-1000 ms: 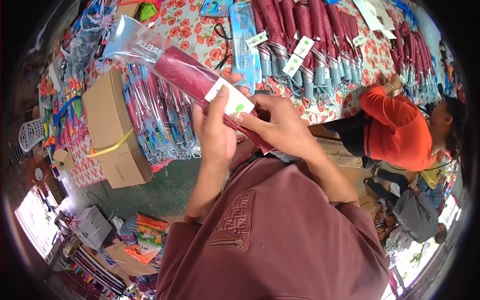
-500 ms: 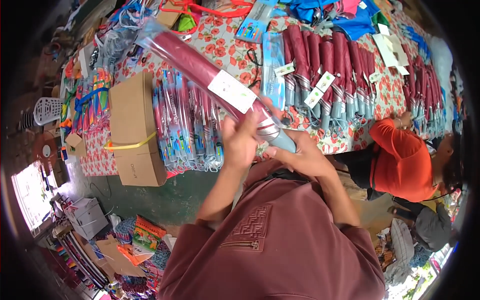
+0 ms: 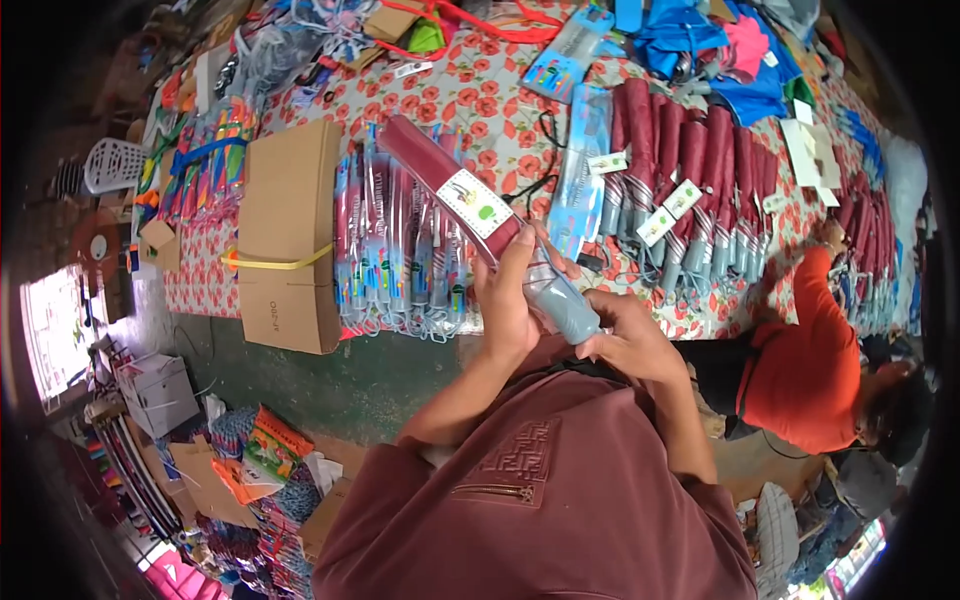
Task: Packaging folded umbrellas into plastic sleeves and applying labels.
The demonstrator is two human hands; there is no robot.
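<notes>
Right of the cardboard box point(image 3: 285, 240), the clear sleeve point(image 3: 420, 153) no longer jutted far beyond the maroon umbrella point(image 3: 499, 243); the left hand point(image 3: 508, 302) grasped the umbrella beside its grey handle point(image 3: 563, 308), the right hand point(image 3: 636, 338) pinched the handle's end; sleeving seemed nearly done.

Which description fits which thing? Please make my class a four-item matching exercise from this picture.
Things:
1. Held umbrella
2. Cardboard box
3. Tablecloth
4. Co-worker's top

Descriptions:
A. Patterned with red flowers
B. Plain orange-red
C. Dark red, with a grey handle
D. Brown, with a yellow strap around it

Pairs: 1-C, 2-D, 3-A, 4-B
</notes>
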